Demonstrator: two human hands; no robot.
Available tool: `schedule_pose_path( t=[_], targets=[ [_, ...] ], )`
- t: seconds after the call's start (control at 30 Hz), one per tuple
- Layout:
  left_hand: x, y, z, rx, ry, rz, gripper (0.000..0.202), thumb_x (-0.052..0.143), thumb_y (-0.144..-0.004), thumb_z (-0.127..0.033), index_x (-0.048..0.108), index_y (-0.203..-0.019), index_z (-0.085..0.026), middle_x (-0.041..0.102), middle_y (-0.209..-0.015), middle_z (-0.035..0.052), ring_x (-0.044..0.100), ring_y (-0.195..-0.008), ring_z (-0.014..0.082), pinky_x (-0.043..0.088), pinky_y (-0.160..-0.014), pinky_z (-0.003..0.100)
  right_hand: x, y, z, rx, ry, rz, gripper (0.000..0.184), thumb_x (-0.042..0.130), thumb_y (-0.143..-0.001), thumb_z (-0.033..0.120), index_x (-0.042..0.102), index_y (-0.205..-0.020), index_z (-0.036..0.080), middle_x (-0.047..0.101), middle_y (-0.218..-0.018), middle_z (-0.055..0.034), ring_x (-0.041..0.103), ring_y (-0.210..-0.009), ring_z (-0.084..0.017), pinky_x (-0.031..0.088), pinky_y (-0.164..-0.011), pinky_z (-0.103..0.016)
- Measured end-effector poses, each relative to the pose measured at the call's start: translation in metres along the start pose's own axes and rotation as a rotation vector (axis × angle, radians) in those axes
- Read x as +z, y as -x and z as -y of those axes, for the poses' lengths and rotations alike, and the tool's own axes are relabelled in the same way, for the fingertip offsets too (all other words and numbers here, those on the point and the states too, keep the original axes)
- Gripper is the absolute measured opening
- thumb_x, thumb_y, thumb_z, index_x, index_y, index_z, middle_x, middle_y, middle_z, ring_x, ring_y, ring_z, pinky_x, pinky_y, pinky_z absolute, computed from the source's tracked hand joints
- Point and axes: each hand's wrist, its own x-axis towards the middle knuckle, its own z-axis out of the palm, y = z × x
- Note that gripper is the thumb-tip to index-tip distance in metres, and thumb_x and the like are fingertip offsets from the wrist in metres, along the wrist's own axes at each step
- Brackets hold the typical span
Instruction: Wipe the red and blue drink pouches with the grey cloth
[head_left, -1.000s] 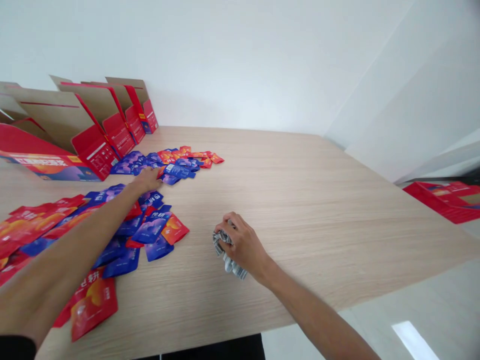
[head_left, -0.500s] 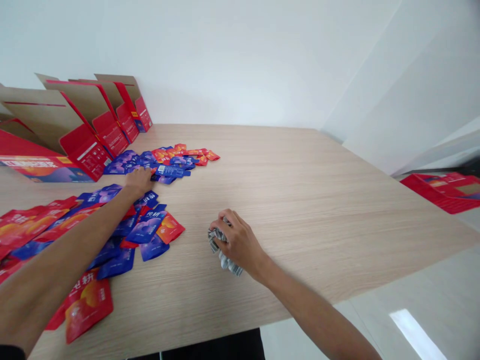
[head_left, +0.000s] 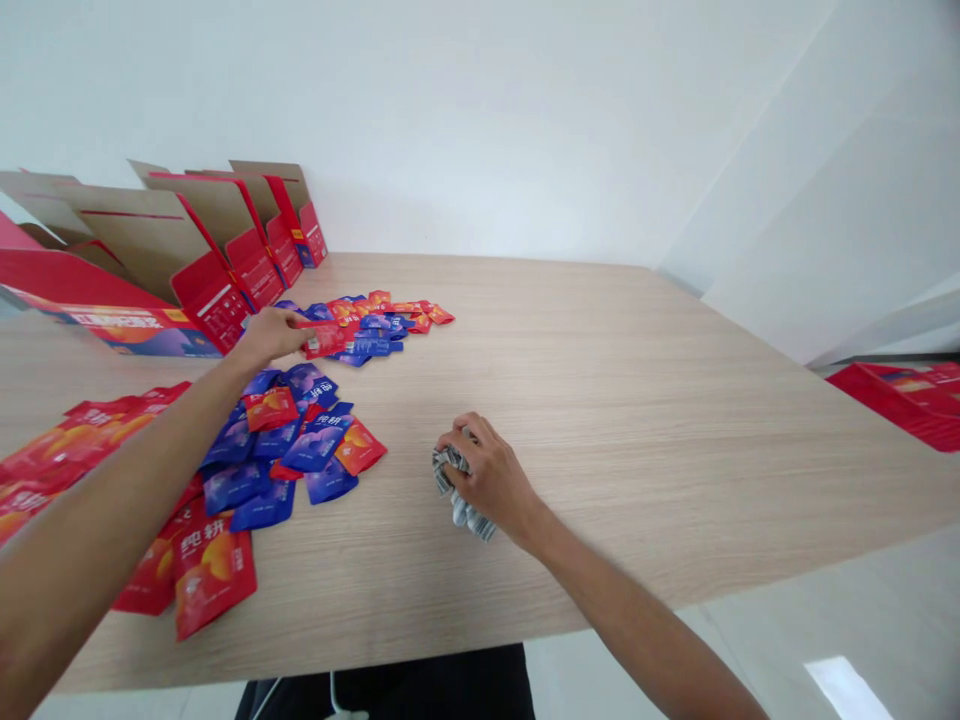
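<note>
My left hand (head_left: 275, 336) reaches out at the left, fingers pinched on the edge of a red packet (head_left: 322, 339). That packet is just over the back pile of small blue and red packets (head_left: 375, 345). Below my left forearm spreads a nearer pile of blue packets (head_left: 238, 486) and red packets (head_left: 216, 570). At the middle of the table my right hand (head_left: 487, 478) is closed around a crumpled grey-and-white striped bundle (head_left: 474, 518). Part of the bundle hangs out under the palm; whether it is cloth or strips of sachets I cannot tell.
Open red cardboard boxes (head_left: 214, 290) stand in a row at the back left, flaps up. The wooden table (head_left: 637, 420) meets a white wall behind. Another red box (head_left: 900, 395) is beyond the right edge. A white cable (head_left: 334, 695) hangs below the front edge.
My left hand now has a red packet in its fingers, lifted at the back pile. My right hand keeps its hold on the bundle. The view has shifted slightly.
</note>
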Motion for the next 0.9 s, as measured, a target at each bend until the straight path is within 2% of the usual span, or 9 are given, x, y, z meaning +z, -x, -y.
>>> schedule_pose_path(
  t=[0.1,0.17,0.27,0.33,0.47,0.57,0.7,0.8,0.9],
  targets=[
    [0.007,0.037,-0.002,-0.096,0.323,0.068,0.027,0.065,-0.092,-0.024,0.066,-0.107,-0.001,0.071,-0.085,0.0051,0.066,-0.081,0.0155,0.058,-0.084,0.031,-0.001,0.001,0.003,-0.037,-0.061,-0.039,0.027,0.064,-0.084,0.004,0.068,-0.102,0.023,0.060,-0.110,-0.0076,0.063,-0.101,-0.022,0.058,-0.093,-0.037],
    [0.019,0.074,-0.001,-0.115,0.522,0.122,0.017,0.063,-0.092,-0.022,0.066,-0.102,-0.008,0.073,-0.090,0.0057,0.065,-0.076,0.0117,0.059,-0.079,0.025,-0.004,0.003,0.007,-0.060,-0.130,-0.082,0.027,0.062,-0.085,0.005,0.067,-0.103,0.023,0.060,-0.109,-0.0079,0.063,-0.101,-0.022,0.058,-0.093,-0.037],
    [0.045,0.140,0.001,-0.132,0.734,0.224,0.012,0.067,-0.088,-0.024,0.067,-0.097,-0.016,0.075,-0.092,0.0069,0.069,-0.074,0.0139,0.060,-0.071,0.024,-0.008,0.006,0.013,-0.117,-0.230,-0.112,0.025,0.060,-0.086,0.009,0.066,-0.106,0.024,0.061,-0.108,-0.0083,0.064,-0.103,-0.023,0.058,-0.094,-0.038],
    [0.065,0.182,0.004,-0.204,0.978,0.353,0.024,0.077,-0.081,-0.029,0.071,-0.101,-0.019,0.076,-0.094,0.0077,0.072,-0.073,0.0179,0.061,-0.065,0.027,-0.009,0.008,0.017,-0.168,-0.264,-0.086,0.024,0.061,-0.087,0.013,0.066,-0.107,0.025,0.061,-0.108,-0.0082,0.064,-0.104,-0.024,0.058,-0.092,-0.038],
    [0.097,0.238,0.008,-0.320,1.269,0.446,0.039,0.090,-0.066,-0.026,0.075,-0.102,-0.026,0.080,-0.102,0.0078,0.077,-0.097,0.0283,0.062,-0.078,0.033,-0.005,0.012,0.023,-0.201,-0.260,-0.014,0.024,0.063,-0.086,0.012,0.066,-0.106,0.024,0.060,-0.110,-0.0083,0.064,-0.103,-0.022,0.058,-0.089,-0.035],
    [0.110,0.254,0.006,-0.402,1.298,0.422,0.047,0.090,-0.061,-0.025,0.075,-0.105,-0.031,0.081,-0.099,0.0056,0.076,-0.102,0.0320,0.062,-0.083,0.038,-0.001,0.014,0.023,-0.278,-0.238,0.044,0.023,0.066,-0.086,0.013,0.065,-0.107,0.024,0.061,-0.111,-0.0084,0.064,-0.104,-0.022,0.058,-0.089,-0.034],
    [0.117,0.260,-0.003,-0.545,1.379,0.355,0.054,0.085,-0.059,-0.023,0.074,-0.111,-0.030,0.081,-0.096,0.0053,0.077,-0.099,0.0318,0.062,-0.080,0.038,0.001,0.014,0.019,-0.401,-0.224,0.072,0.015,0.067,-0.092,0.019,0.066,-0.106,0.023,0.062,-0.110,-0.0084,0.064,-0.104,-0.021,0.058,-0.091,-0.034],
    [0.122,0.263,-0.005,-0.653,1.449,0.305,0.041,0.076,-0.059,-0.023,0.075,-0.100,-0.026,0.081,-0.095,0.0067,0.076,-0.100,0.0338,0.064,-0.082,0.042,-0.003,0.013,0.016,-0.352,-0.281,-0.026,0.011,0.063,-0.095,0.023,0.068,-0.105,0.023,0.060,-0.110,-0.0082,0.064,-0.103,-0.022,0.059,-0.087,-0.035],
    [0.132,0.267,-0.001,-0.717,1.450,0.341,0.028,0.071,-0.061,-0.026,0.074,-0.088,-0.025,0.081,-0.096,0.0087,0.075,-0.105,0.0372,0.063,-0.088,0.048,-0.008,0.011,0.015,-0.289,-0.368,-0.141,0.013,0.060,-0.097,0.026,0.070,-0.106,0.024,0.057,-0.111,-0.0073,0.064,-0.099,-0.020,0.060,-0.083,-0.035]
  ],
)
